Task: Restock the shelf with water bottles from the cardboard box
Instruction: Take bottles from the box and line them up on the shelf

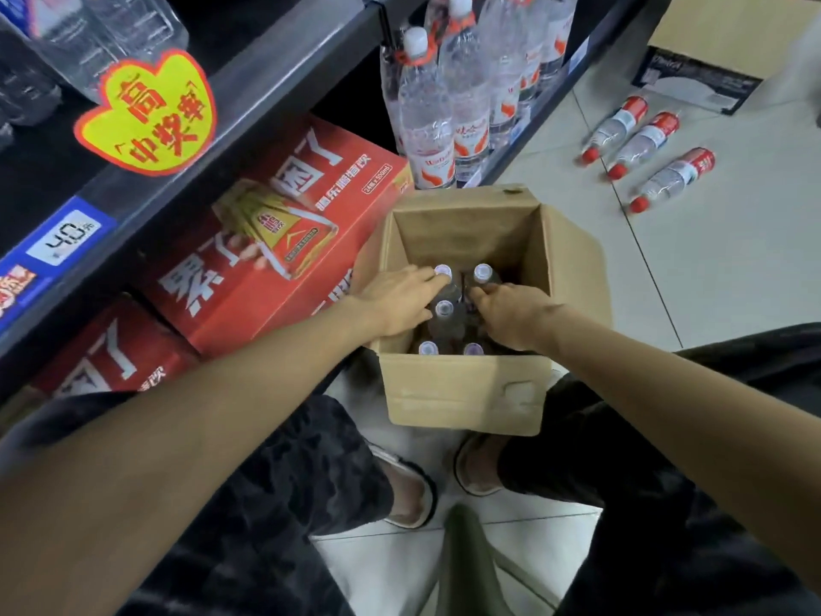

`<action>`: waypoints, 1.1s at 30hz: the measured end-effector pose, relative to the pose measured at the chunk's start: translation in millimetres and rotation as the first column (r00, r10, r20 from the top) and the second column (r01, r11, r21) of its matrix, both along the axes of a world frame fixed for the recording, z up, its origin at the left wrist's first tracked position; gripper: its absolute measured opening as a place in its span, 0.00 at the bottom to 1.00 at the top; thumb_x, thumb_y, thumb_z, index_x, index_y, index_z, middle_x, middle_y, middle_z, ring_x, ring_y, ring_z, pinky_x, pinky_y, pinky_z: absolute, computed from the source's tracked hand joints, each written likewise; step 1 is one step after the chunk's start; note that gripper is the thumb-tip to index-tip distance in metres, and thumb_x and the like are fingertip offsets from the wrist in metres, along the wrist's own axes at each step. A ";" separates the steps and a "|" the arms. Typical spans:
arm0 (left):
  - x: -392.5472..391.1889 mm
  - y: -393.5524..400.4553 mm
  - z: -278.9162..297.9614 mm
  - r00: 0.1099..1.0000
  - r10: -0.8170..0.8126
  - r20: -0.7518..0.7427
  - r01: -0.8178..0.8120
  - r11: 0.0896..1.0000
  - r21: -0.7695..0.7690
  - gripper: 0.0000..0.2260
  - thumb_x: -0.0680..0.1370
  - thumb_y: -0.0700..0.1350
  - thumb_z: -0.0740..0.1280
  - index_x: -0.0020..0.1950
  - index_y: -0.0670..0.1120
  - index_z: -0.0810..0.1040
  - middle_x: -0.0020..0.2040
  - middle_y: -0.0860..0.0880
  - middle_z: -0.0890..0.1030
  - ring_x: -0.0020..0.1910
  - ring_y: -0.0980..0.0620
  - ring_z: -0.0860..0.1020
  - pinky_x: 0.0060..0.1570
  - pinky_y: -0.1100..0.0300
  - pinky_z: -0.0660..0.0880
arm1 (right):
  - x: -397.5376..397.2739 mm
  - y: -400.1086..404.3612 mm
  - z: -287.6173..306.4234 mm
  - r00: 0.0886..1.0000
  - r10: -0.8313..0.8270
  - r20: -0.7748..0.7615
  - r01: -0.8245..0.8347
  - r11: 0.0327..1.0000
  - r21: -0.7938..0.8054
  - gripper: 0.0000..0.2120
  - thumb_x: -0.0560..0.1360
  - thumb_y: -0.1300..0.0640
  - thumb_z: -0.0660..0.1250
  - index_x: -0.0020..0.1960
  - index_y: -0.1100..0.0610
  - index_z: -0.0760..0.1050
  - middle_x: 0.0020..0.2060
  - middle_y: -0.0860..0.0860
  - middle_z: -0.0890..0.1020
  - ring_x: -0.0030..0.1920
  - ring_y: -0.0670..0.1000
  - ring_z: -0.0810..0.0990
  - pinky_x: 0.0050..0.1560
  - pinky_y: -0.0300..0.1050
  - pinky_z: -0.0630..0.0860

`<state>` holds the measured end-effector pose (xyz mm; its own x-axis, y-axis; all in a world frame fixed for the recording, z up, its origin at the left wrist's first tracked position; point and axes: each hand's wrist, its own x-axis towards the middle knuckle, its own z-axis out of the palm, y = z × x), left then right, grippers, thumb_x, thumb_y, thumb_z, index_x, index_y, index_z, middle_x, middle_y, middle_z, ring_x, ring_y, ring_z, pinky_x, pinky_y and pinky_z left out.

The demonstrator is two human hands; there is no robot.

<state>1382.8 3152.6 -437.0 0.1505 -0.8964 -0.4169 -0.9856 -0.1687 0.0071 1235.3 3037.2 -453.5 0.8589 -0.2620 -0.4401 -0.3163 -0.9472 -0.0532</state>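
We see both arms reaching down into the cardboard box (466, 393) on the floor. Left hand (395, 300) and right hand (515, 313) curl over the bottles (444, 309); grip apparently closing, unclear.

You're in a shop aisle.
Dark shelf (284, 77) edges carry a price tag (62, 237) and promo sticker (149, 113), with red drink cartons (284, 224) and large water bottles (428, 122) stocked below.
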 end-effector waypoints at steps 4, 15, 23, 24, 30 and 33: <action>-4.0 -21.2 -24.1 1.000 -0.004 -0.028 0.006 0.998 0.066 0.21 0.78 0.48 0.65 0.69 0.46 0.66 0.64 0.45 0.72 0.60 0.41 0.75 0.45 0.50 0.72 | 1.7 -5.2 -15.6 0.995 0.031 -0.095 -0.030 0.999 0.013 0.22 0.82 0.53 0.55 0.74 0.58 0.59 0.69 0.56 0.71 0.66 0.59 0.73 0.64 0.50 0.70; -5.7 -43.5 -65.4 0.999 0.015 0.048 -0.024 0.982 0.187 0.22 0.79 0.45 0.63 0.71 0.48 0.63 0.60 0.41 0.77 0.57 0.37 0.77 0.42 0.51 0.66 | 12.1 -4.6 -37.9 0.975 0.160 -0.152 -0.140 0.981 0.134 0.23 0.81 0.51 0.59 0.73 0.55 0.61 0.65 0.59 0.74 0.63 0.60 0.75 0.64 0.52 0.70; -0.5 -40.4 -52.4 0.996 -0.073 0.056 0.066 0.990 0.128 0.21 0.78 0.48 0.65 0.69 0.48 0.64 0.55 0.40 0.78 0.53 0.37 0.78 0.39 0.52 0.63 | 13.3 -1.6 -41.7 0.968 0.112 -0.223 -0.022 0.928 0.373 0.19 0.79 0.57 0.61 0.70 0.53 0.70 0.69 0.57 0.72 0.67 0.59 0.71 0.68 0.53 0.67; 1.6 -40.8 -46.2 0.995 -0.074 0.061 0.067 0.991 0.113 0.20 0.78 0.48 0.64 0.68 0.47 0.65 0.54 0.40 0.78 0.52 0.36 0.78 0.38 0.52 0.63 | 14.0 -0.4 -41.0 0.967 0.107 -0.229 -0.011 0.923 0.384 0.19 0.79 0.57 0.61 0.70 0.53 0.71 0.69 0.57 0.72 0.67 0.59 0.71 0.68 0.53 0.67; 11.9 -39.4 -3.3 0.996 -0.076 0.038 0.073 0.994 0.076 0.18 0.77 0.50 0.65 0.64 0.45 0.66 0.52 0.40 0.79 0.51 0.37 0.77 0.38 0.52 0.66 | 17.9 6.8 -34.7 0.970 0.019 -0.242 0.087 0.905 0.417 0.17 0.78 0.58 0.65 0.66 0.56 0.75 0.67 0.56 0.74 0.66 0.57 0.73 0.66 0.47 0.68; 15.2 -31.1 14.7 0.999 -0.050 0.001 0.050 0.997 0.056 0.17 0.77 0.50 0.66 0.61 0.45 0.66 0.50 0.40 0.78 0.48 0.37 0.77 0.37 0.53 0.66 | 15.0 6.4 -28.9 0.971 -0.034 -0.238 0.132 0.904 0.407 0.15 0.77 0.61 0.64 0.64 0.61 0.76 0.64 0.58 0.77 0.64 0.57 0.75 0.63 0.45 0.70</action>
